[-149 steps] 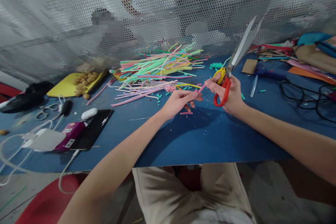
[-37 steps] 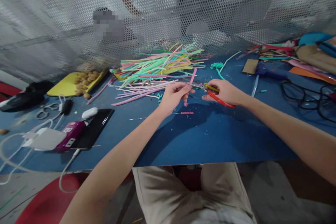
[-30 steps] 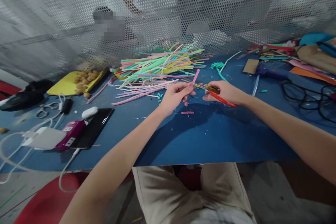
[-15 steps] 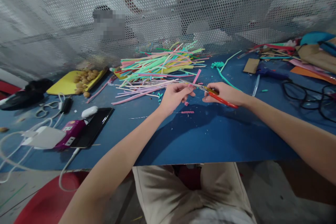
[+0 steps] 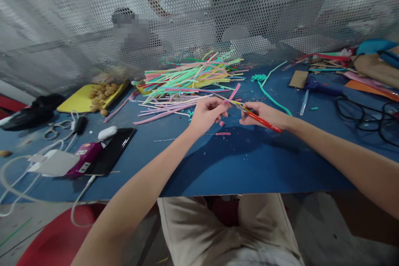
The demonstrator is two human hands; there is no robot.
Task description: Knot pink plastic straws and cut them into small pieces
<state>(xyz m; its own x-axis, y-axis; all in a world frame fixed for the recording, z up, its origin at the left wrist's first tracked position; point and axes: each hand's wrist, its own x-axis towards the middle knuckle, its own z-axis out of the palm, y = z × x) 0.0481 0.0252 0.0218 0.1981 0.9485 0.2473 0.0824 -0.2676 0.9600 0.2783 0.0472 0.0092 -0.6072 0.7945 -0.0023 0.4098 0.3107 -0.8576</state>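
Observation:
My left hand (image 5: pixel 205 112) pinches a thin pink straw-like strip (image 5: pixel 235 91), whose upper end sticks out past the fingertips. In my right hand (image 5: pixel 262 114) is a pair of scissors (image 5: pixel 263 120) with red-orange handles, its blades reaching across to the strip and the left fingertips. Whether the blades touch the strip I cannot tell. Below the hands lie a small pink scrap (image 5: pixel 221 124) and a short pink textured piece (image 5: pixel 223 134) in line with a thin wire. Behind my left hand is a pile of pastel strips (image 5: pixel 190 77).
At left are a phone (image 5: pixel 114 149), a purple power block (image 5: pixel 84 158) with white cables, small scissors (image 5: pixel 56 129) and a yellow tray (image 5: pixel 76 97) of brown balls. To the right lie a teal curled strip (image 5: pixel 274 99), a glue gun (image 5: pixel 324 87) and its black cord. A perforated metal screen (image 5: pixel 193 16) stands behind.
The scissor handles have come closer together, and the blades are narrower at the strip. The left hand has hardly moved. The view has shifted very slightly.

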